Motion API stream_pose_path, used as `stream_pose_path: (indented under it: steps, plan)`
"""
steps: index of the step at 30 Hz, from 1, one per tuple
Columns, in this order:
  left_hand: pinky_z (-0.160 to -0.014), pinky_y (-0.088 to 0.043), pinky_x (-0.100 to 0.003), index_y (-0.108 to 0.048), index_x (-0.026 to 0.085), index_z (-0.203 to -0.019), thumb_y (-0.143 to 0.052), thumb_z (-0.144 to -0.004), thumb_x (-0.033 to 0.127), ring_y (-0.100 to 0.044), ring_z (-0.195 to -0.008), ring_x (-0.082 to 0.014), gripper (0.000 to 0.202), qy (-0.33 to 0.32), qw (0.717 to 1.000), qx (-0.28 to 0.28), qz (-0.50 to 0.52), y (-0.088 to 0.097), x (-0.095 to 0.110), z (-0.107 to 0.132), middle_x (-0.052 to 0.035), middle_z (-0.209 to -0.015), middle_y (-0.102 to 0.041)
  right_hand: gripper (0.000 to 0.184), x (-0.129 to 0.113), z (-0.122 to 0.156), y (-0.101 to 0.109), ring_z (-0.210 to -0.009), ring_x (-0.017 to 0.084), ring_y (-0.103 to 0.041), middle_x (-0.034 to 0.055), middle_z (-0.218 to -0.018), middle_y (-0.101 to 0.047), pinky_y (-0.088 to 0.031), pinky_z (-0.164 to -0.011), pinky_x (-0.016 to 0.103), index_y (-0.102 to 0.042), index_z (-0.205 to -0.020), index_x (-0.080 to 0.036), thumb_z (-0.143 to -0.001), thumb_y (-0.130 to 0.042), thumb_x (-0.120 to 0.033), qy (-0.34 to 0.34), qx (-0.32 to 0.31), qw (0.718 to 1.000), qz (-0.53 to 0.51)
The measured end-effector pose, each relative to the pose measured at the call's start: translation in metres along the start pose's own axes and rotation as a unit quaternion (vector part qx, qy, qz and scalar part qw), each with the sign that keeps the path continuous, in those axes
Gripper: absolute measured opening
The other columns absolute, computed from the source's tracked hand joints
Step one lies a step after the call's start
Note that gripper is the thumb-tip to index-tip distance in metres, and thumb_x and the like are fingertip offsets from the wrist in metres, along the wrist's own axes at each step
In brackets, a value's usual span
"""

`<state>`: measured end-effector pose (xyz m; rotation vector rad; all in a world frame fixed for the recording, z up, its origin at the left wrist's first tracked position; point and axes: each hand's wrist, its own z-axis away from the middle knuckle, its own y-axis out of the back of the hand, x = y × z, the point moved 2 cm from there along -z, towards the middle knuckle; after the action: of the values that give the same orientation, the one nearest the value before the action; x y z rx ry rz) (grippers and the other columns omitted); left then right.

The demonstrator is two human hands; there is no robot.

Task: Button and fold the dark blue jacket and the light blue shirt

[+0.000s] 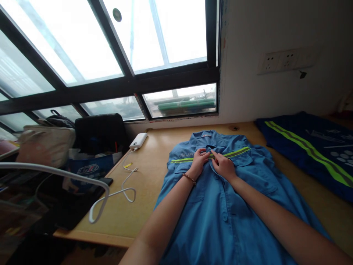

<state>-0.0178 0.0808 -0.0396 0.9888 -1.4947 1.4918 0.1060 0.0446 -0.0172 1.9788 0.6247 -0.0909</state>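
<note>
A light blue work shirt [228,206] with a yellow-green reflective stripe across the chest lies front up on the wooden table [154,154], collar toward the window. My left hand [199,161] and my right hand [224,164] meet at the button line just below the collar, on the stripe. The fingers of both hands are curled and pinch the shirt's front edge. A thin bead bracelet circles my left wrist.
A dark blue garment [311,147] with a reflective stripe lies at the table's right. A white power bank [138,140] and its looped white cable [127,184] sit at the left. Bags [46,141] and a white hanger [82,184] crowd the left side.
</note>
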Motion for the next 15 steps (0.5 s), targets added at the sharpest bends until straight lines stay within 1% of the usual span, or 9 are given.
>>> stream_pose_path:
  steps: [4, 7, 9, 11, 13, 15]
  plan:
    - [-0.049, -0.038, -0.016, -0.045, 0.016, -0.091, -0.072, -0.056, 0.021, -0.051, -0.051, -0.0059, 0.044, -0.008, 1.000, -0.001, -0.009, -0.001, 0.003, 0.003, 0.0052, -0.061, -0.052, 0.047, -0.001, 0.001, -0.001, -0.067, 0.015, -0.059, 0.0016, -0.088, -0.063, -0.037, -0.054, 0.023, -0.039, -0.128, -0.024, -0.081, -0.039, -0.025, 0.000, -0.008, 1.000, -0.007]
    - [-0.048, -0.036, -0.016, -0.043, 0.017, -0.091, -0.072, -0.055, 0.018, -0.049, -0.048, -0.0054, 0.046, -0.022, 1.000, -0.022, -0.003, -0.001, 0.004, 0.005, 0.0065, -0.058, -0.051, 0.048, -0.002, 0.002, -0.002, -0.068, 0.016, -0.059, 0.0021, -0.089, -0.064, -0.037, -0.055, 0.023, -0.039, -0.128, -0.023, -0.080, -0.039, -0.025, -0.002, -0.014, 1.000, -0.016]
    - [-0.047, -0.033, -0.015, -0.042, 0.018, -0.091, -0.071, -0.055, 0.017, -0.046, -0.045, -0.0044, 0.046, -0.037, 0.999, -0.040, -0.003, -0.001, 0.004, 0.005, 0.0083, -0.054, -0.048, 0.048, -0.002, 0.001, -0.003, -0.067, 0.016, -0.059, 0.0020, -0.082, -0.064, -0.037, -0.055, 0.023, -0.040, -0.127, -0.022, -0.080, -0.040, -0.025, -0.009, -0.022, 0.999, -0.030]
    - [-0.046, -0.031, -0.014, -0.042, 0.018, -0.090, -0.070, -0.056, 0.017, -0.044, -0.043, -0.0036, 0.044, -0.051, 0.997, -0.051, -0.010, 0.000, 0.005, 0.005, 0.0097, -0.051, -0.045, 0.048, 0.001, 0.000, -0.005, -0.063, 0.016, -0.057, 0.0003, -0.069, -0.063, -0.036, -0.055, 0.023, -0.042, -0.126, -0.022, -0.079, -0.042, -0.026, -0.022, -0.036, 0.997, -0.063]
    - [-0.046, -0.031, -0.014, -0.042, 0.018, -0.090, -0.069, -0.057, 0.017, -0.044, -0.044, -0.0040, 0.043, -0.060, 0.996, -0.060, -0.020, 0.001, 0.006, 0.006, 0.0095, -0.051, -0.045, 0.049, 0.004, -0.002, -0.007, -0.058, 0.014, -0.055, -0.0021, -0.059, -0.058, -0.036, -0.054, 0.022, -0.043, -0.125, -0.021, -0.077, -0.045, -0.027, -0.036, -0.049, 0.991, -0.118]
    - [-0.047, -0.033, -0.015, -0.043, 0.018, -0.091, -0.069, -0.058, 0.019, -0.048, -0.047, -0.0056, 0.043, -0.067, 0.995, -0.073, -0.029, 0.001, 0.008, 0.007, 0.0079, -0.054, -0.048, 0.049, 0.009, -0.003, -0.009, -0.053, 0.012, -0.051, -0.0039, -0.055, -0.054, -0.036, -0.053, 0.021, -0.045, -0.124, -0.020, -0.075, -0.047, -0.027, -0.045, -0.060, 0.980, -0.182]
